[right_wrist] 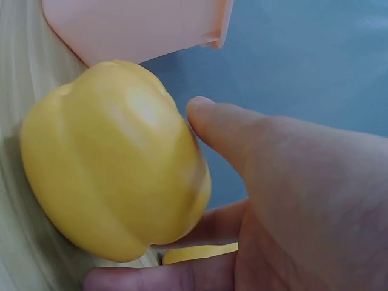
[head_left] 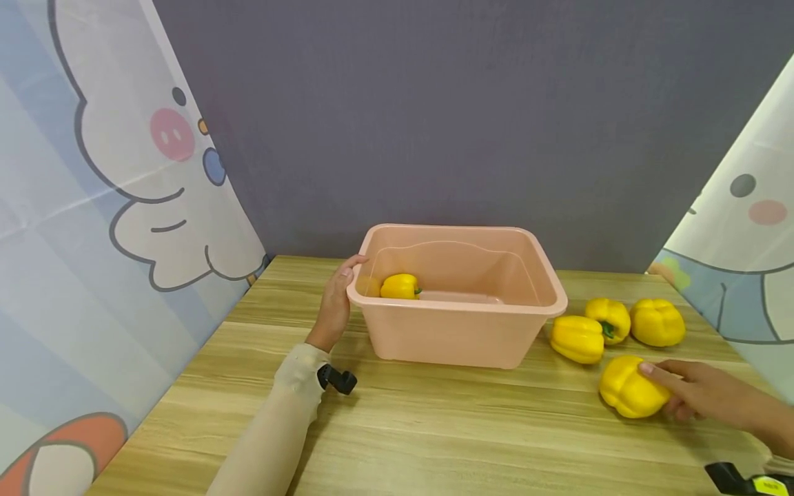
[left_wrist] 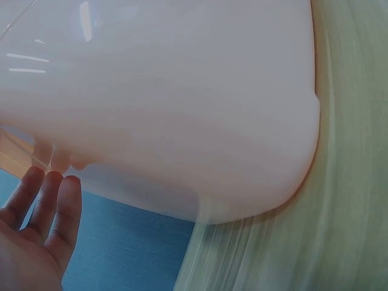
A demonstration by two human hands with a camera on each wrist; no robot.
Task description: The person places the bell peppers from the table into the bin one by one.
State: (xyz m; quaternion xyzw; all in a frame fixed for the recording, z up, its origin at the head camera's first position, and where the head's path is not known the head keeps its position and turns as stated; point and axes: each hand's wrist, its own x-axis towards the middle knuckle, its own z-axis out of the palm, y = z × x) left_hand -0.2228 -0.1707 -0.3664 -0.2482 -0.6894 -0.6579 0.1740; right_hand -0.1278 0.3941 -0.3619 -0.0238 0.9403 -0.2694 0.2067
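Observation:
An open-topped pink plastic bin (head_left: 443, 337) stands on the wooden table. My left hand (head_left: 337, 303) is at its left end, with fingertips at the rim. Nearly straight fingers (left_wrist: 66, 209) meet the bin's outer wall in the left wrist view. Inside the bin, near that end, lies one yellow bell pepper (head_left: 399, 286). To the right of the bin, my right hand (head_left: 707, 393) holds another yellow bell pepper (head_left: 629, 387), thumb (right_wrist: 212, 118) against its side and the other fingers partly hidden behind and below it. That pepper is low over the table.
Three more yellow bell peppers lie close together right of the bin: a near one (head_left: 577, 339), a middle one (head_left: 609, 318) and a far right one (head_left: 657, 322). A dark grey partition (head_left: 459, 124) rises behind the table (head_left: 465, 427), with printed cartoon sheets at both sides.

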